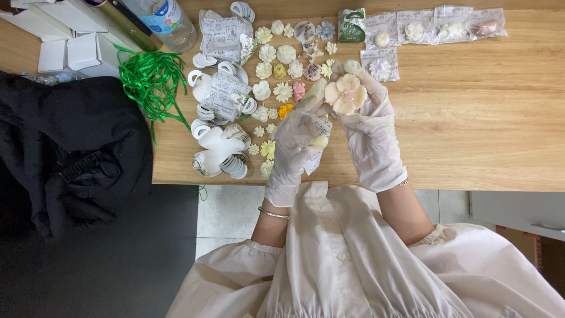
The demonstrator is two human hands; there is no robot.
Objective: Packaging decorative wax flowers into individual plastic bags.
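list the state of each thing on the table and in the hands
flower piece: held up in the right hand, off the table
clear bag: held in the left hand, crumpled
loose flowers: lying flat, unbagged
bagged flowers: in clear bags, in a row
green ribbon: loose, tangled
plastic bottle: lying on its side
white boxes: open

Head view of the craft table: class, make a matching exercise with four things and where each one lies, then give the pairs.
Things:
1 green ribbon
2 large peach flower
3 plastic bottle
4 black cloth

Places:
A top edge, lying on its side
B over the table's left end
C held by the right hand
D tangled beside the white tags

Pairs: 1-D, 2-C, 3-A, 4-B
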